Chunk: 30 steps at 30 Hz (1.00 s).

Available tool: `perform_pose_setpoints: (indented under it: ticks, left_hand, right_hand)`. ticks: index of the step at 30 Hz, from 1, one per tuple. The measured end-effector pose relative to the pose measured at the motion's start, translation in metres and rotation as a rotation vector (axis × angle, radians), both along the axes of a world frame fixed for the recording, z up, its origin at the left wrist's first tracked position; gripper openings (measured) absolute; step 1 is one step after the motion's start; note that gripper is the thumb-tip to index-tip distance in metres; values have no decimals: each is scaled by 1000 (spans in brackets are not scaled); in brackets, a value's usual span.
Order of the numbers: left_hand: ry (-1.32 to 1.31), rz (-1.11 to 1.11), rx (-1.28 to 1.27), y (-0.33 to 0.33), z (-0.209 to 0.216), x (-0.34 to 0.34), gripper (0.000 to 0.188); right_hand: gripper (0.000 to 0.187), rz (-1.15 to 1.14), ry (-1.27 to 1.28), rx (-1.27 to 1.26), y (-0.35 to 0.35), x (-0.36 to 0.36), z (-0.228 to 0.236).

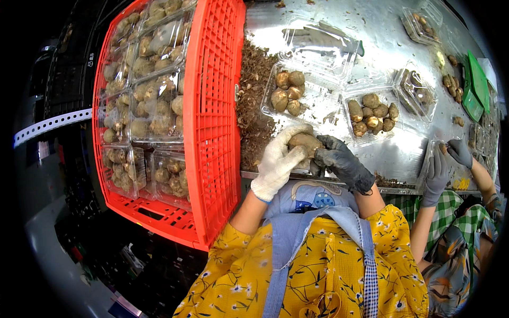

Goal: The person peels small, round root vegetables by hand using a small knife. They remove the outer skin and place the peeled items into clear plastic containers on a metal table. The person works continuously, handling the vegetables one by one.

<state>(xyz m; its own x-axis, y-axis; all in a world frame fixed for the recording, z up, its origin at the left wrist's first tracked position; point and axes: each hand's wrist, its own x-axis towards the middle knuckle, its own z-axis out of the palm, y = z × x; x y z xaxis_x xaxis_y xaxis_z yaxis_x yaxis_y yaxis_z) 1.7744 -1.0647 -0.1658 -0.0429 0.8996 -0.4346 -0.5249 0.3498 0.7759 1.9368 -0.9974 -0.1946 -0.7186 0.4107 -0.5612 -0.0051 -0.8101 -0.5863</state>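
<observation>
The left hand (281,159), in a white knitted glove, grasps a brown taro-like corm (304,142) between its thumb and fingers, above the near edge of a metal table (265,21). The right hand (342,163), in a dark grey glove, has its fingers bent against the right end of the corm; whether they grip it cannot be told. Just beyond lies an open clear plastic clamshell (266,103) with several corms on its left side, and to its right a 2nd open clamshell (347,124) holds more. Dark crumbly debris (254,90) lies between them and a red plastic crate (217,106) on the left, which is packed with filled clear packs (154,119). At the far right, a co-worker's 2 grey-gloved hands (436,172) are at the table's near edge, with a green tray (475,87) beyond them.
</observation>
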Motion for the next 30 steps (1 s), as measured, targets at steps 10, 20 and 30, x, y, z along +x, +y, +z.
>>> perform_pose_setpoints:
  ticks: [10,20,30]
  left_hand:
    - [48,-59,16,-1,4,2,45]
    - [959,-111,430,5,-3,1,36]
    - [-85,323,36,-3,0,12,42]
  right_hand:
    - [45,-31,-4,127,-9,8,-1]
    - [42,-73,-31,252,-18,9,-33]
    - [25,49,-87,675,-14,20,-54]
